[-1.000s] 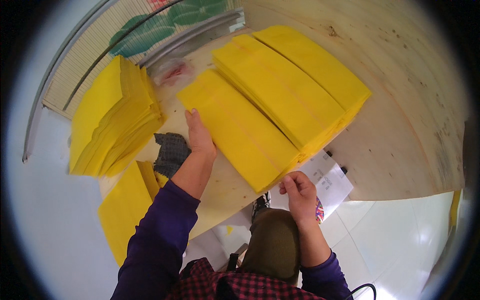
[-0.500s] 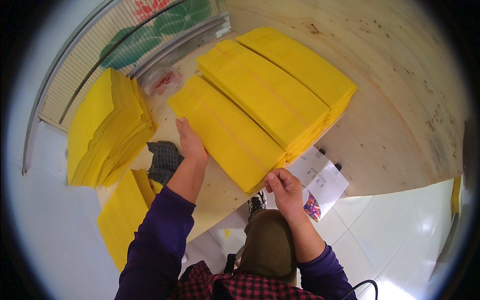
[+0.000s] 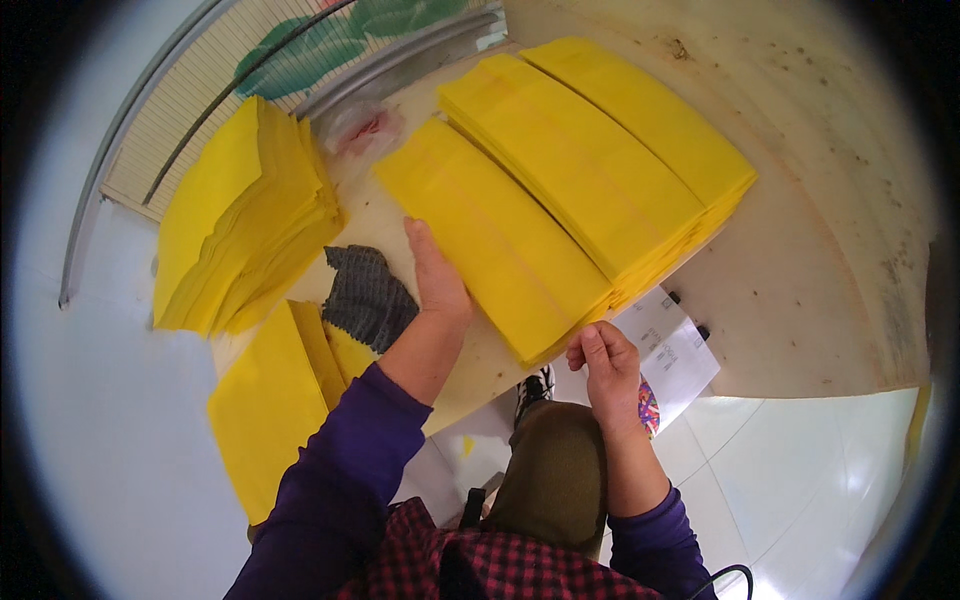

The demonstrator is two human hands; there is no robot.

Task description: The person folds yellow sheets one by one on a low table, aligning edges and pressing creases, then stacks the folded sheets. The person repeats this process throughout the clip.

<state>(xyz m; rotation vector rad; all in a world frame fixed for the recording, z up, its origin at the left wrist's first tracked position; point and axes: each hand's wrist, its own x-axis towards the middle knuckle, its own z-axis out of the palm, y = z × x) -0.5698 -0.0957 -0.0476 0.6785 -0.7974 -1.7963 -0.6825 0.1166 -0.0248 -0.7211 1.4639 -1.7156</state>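
Note:
Three long stacks of folded yellow cloth-like sheets lie side by side on a wooden table. My left hand (image 3: 440, 275) rests against the left side of the nearest stack (image 3: 500, 235), with its fingers stretched out along it. At that stack's near end is my right hand (image 3: 610, 362), its fingers curled in and its thumb laid over them. Whatever those fingers may pinch is hidden. Beyond the nearest stack lie the middle stack (image 3: 580, 160) and the far stack (image 3: 645, 115). A dark grey textured cloth (image 3: 368, 298) lies just left of my left wrist.
A tall, uneven pile of yellow sheets (image 3: 240, 220) stands at the left, with more folded yellow sheets (image 3: 265, 400) nearer me. Behind them is a clear plastic bag (image 3: 365, 130). A wooden panel (image 3: 800, 200) rises at the right. White printed paper (image 3: 665, 350) hangs below the table edge.
The whole view has shifted, so the stacks and hands sit farther right in the picture. My left hand stays along the stack's side; my right hand has drawn slightly off its near corner.

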